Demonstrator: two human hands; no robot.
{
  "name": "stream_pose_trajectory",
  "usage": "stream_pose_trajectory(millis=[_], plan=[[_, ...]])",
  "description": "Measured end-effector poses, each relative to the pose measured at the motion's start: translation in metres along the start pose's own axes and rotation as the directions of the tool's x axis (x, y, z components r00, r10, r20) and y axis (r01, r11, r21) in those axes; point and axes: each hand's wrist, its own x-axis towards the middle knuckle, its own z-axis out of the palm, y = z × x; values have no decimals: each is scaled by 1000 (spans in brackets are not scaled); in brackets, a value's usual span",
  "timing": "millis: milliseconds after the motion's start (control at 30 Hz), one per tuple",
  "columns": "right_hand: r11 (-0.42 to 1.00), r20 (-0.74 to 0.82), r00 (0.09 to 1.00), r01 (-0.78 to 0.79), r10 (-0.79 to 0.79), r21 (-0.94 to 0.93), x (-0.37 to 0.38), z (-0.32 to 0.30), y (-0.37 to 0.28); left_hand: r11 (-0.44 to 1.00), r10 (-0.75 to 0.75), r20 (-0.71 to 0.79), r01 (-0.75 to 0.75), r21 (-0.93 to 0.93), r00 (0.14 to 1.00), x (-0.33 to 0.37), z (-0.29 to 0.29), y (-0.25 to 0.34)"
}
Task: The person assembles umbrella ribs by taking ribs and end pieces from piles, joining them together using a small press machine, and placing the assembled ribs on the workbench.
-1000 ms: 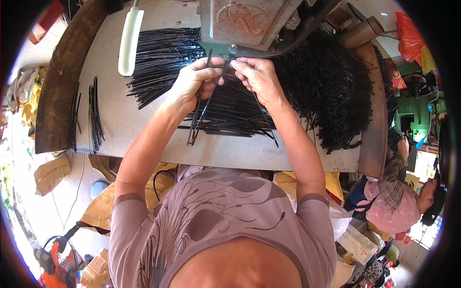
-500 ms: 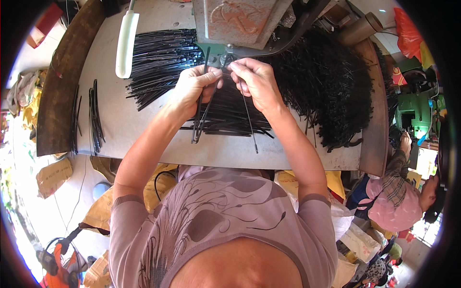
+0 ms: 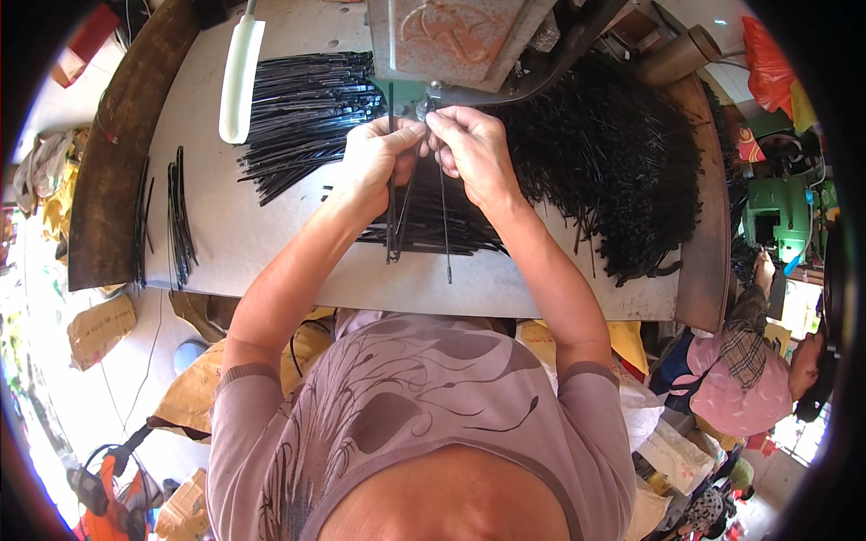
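Under a machine head, my two hands meet at its small metal working point. My left hand is closed around folded black umbrella ribs, whose ends hang toward me. My right hand pinches a thin black rib that dangles below the fingers. The fingertips nearly touch and hide where the parts join. Behind my left hand lies a neat stack of black ribs. More ribs lie on the table beneath my hands.
A large tangled heap of black ribs covers the table's right side. A few ribs lie at the left, near the raised brown rim. A white-sleeved lever hangs at upper left. Another person sits at far right.
Both hands have shifted slightly, the left one rightward and closer to the right. The hanging ribs now point more straight toward me. Both hands keep their hold.
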Motion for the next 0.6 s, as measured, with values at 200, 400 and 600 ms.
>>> stream_pose_trajectory(millis=[200, 400, 600], plan=[[999, -11, 1000, 2, -3, -32, 2, 3, -2, 998, -10, -58, 6, -70, 998, 3, 1, 1], [997, -8, 999, 50, -51, -62, 5, 1, 3, 998, 15, -41, -13, 54, 999, 3, 0, 6], [983, -10, 998, -66, 65, -172, -1, -6, -7, 999, -48, -19, 47, -14, 999, 4, -1, 6]])
